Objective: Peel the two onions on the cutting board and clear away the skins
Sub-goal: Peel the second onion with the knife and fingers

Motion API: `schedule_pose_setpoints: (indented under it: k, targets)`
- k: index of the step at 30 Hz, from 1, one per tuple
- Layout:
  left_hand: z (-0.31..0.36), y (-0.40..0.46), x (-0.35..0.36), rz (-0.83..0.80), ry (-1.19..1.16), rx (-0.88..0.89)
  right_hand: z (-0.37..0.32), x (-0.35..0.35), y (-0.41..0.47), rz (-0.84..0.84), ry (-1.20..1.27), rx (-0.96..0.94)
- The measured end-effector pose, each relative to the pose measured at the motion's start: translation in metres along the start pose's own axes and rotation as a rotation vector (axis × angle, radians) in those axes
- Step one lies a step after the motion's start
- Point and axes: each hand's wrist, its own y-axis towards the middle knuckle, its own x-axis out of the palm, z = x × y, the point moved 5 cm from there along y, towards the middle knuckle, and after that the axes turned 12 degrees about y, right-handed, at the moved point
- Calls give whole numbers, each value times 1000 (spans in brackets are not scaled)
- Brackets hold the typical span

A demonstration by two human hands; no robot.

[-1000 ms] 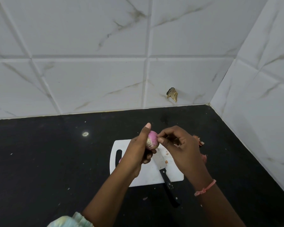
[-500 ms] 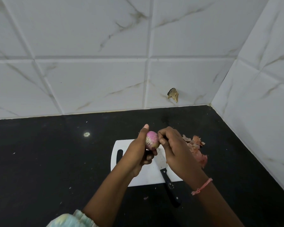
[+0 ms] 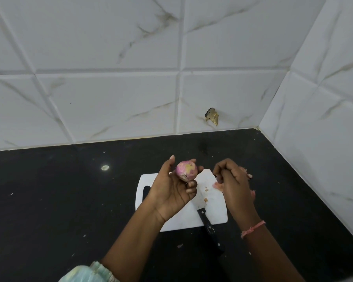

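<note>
My left hand (image 3: 172,192) holds a small pink-purple onion (image 3: 186,171) in its fingertips, raised above the white cutting board (image 3: 210,212). My right hand (image 3: 232,184) is to the right of the onion, apart from it, with its fingers curled and pinched together over the board's right edge. What the fingers pinch is too small to make out. Pink onion skins (image 3: 246,173) lie on the counter behind and beside my right hand, partly hidden by it. A second onion is not visible.
A black-handled knife (image 3: 209,227) lies on the board's near right part, its handle sticking out over the black counter (image 3: 69,200). White tiled walls close the back and right. Small scraps dot the counter and board.
My right hand has pulled away from the onion to the right, toward the skins. My left hand has turned the onion, which now shows a pale patch.
</note>
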Motion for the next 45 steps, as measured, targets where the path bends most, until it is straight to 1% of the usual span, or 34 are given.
schedule_pose_setpoints:
  k: [2,4,6,8,10,11,14,18,20,24,30,32,33,35,36,37,39,41,43,45]
  targets:
    - [1,1,-1,5,13,22,6,4,1,-46,-91,30]
    - [2,1,-3,11,33,57,1,3,0,-6,-153,-73]
    - [2,1,-3,8,50,84,-11,5,-7,12,-60,-176]
    - [1,1,-3,-6,65,101,-22,11,-9,-63,28,-276]
    - [2,2,-2,-28,106,136,-31,20,-12,-174,7,-346]
    - [3,2,-2,-34,130,158,-31,24,-12,-196,-11,-348]
    - [5,1,-3,-19,149,210,-32,24,-11,-163,-21,-342]
    - [6,0,-3,-23,184,263,-38,26,-14,-121,-74,-448]
    - [8,0,-4,20,214,303,-38,27,-14,-100,-111,-473]
    - [11,-2,-4,81,280,362,-37,27,-13,-82,-24,-340]
    - [11,-6,-1,145,334,391,-30,36,-12,-102,-94,-315]
    - [10,-5,-1,166,316,375,-29,33,-12,-63,-72,-337]
    - [10,-5,-2,174,284,357,-26,28,-12,-16,0,-312]
    - [11,-5,-2,177,220,311,-16,17,-10,89,167,-189]
    - [11,-5,-3,176,191,289,-11,12,-11,122,179,-140]
    - [12,-6,-4,171,160,274,-7,11,-12,125,128,-125]
    - [13,-6,-5,154,106,251,-3,13,-15,81,-4,-114]
    - [12,-7,-5,155,67,226,7,21,-18,-2,-75,-53]
    - [9,-6,-6,168,52,205,31,31,-20,-147,-165,70]
    - [7,-7,-7,184,66,194,64,40,-29,-315,-395,185]
